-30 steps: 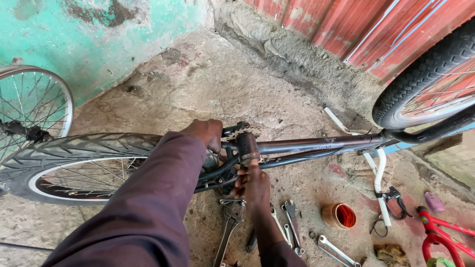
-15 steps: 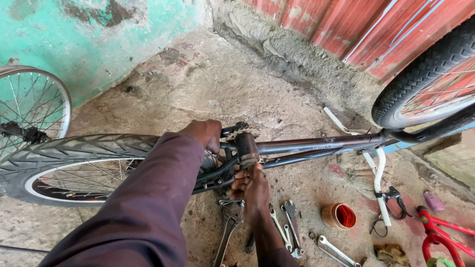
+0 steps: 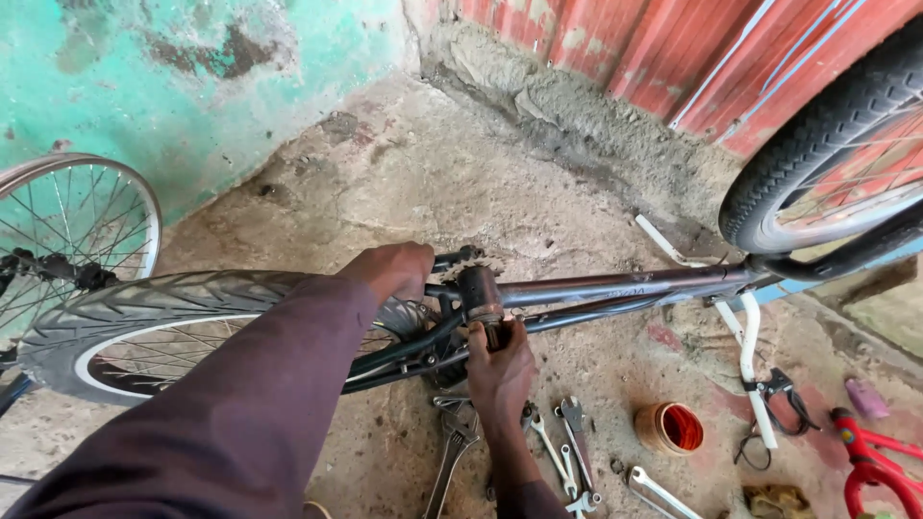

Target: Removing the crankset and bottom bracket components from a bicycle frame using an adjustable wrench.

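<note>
1. The left hand (image 3: pixel 396 271) rests curled over the bicycle frame (image 3: pixel 615 286) beside the rear tyre (image 3: pixel 173 296); its grip lies closed on the frame.
2. The right hand (image 3: pixel 500 370) reaches up from below, fingers clamped on the bottom bracket (image 3: pixel 479 293) mid-floor.
3. Spanners (image 3: pixel 567 452) lie on the concrete floor (image 3: pixel 404 183) just beneath; an orange cup (image 3: pixel 668 428) stands near them.

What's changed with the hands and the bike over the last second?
Very little. The right hand has stayed closed around the crank area under the bottom bracket, and the left hand still rests on the frame beside the rear tyre. The wrenches and orange cup haven't moved.
</note>
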